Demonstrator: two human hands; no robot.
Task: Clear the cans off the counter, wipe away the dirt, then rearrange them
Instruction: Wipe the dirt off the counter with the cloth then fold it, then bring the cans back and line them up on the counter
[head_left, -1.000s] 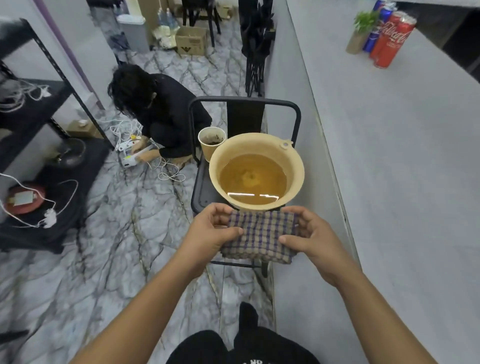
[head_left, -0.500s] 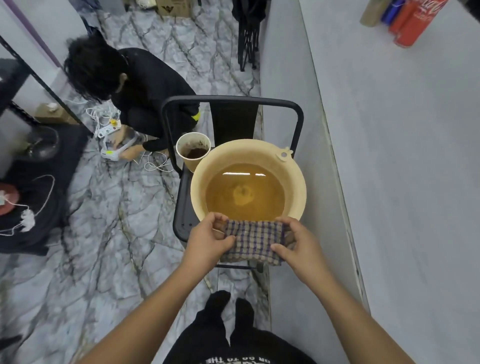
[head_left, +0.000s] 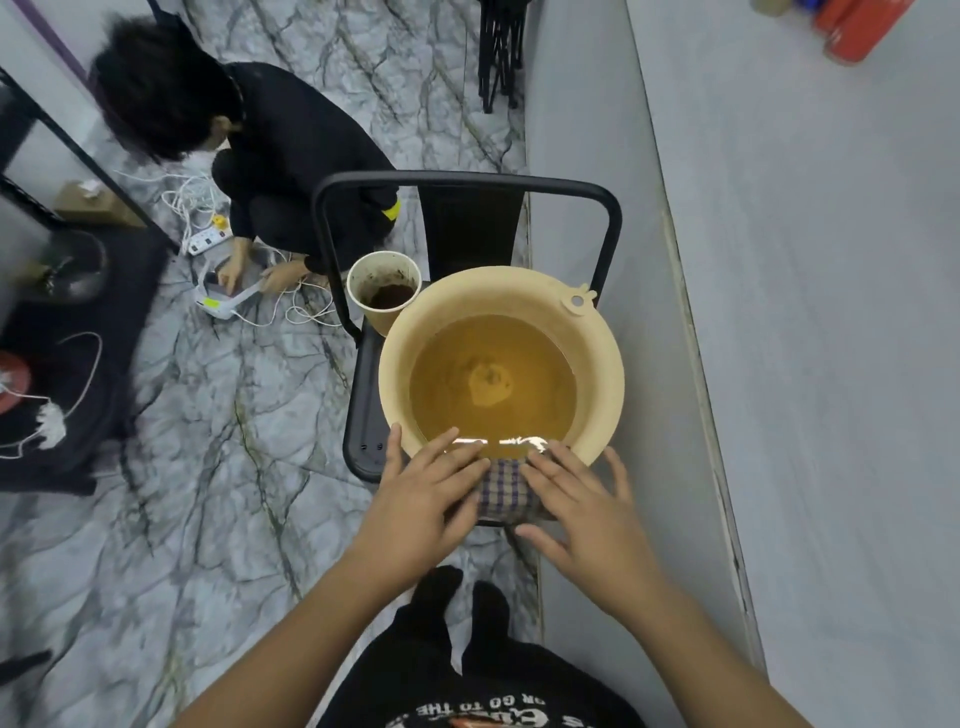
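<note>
A checked cloth (head_left: 503, 488) hangs over the near rim of a beige basin (head_left: 597, 332) filled with brownish water. My left hand (head_left: 423, 506) and my right hand (head_left: 582, 506) lie flat on the cloth with straight, spread fingers, one on each side. The basin stands on a black chair (head_left: 467, 182) beside the grey counter (head_left: 810, 338). Red cans (head_left: 860, 28) stand at the counter's far end, cut off by the top edge of the view.
A paper cup (head_left: 383, 291) with dark dirt sits on the chair left of the basin. A person (head_left: 249, 150) in black crouches on the marble floor among white cables. A black shelf (head_left: 62, 249) stands at the left.
Both hands went from pinching the cloth's ends to lying flat on it with straight fingers. The cloth now hangs over the basin's rim. The view has tilted further down.
</note>
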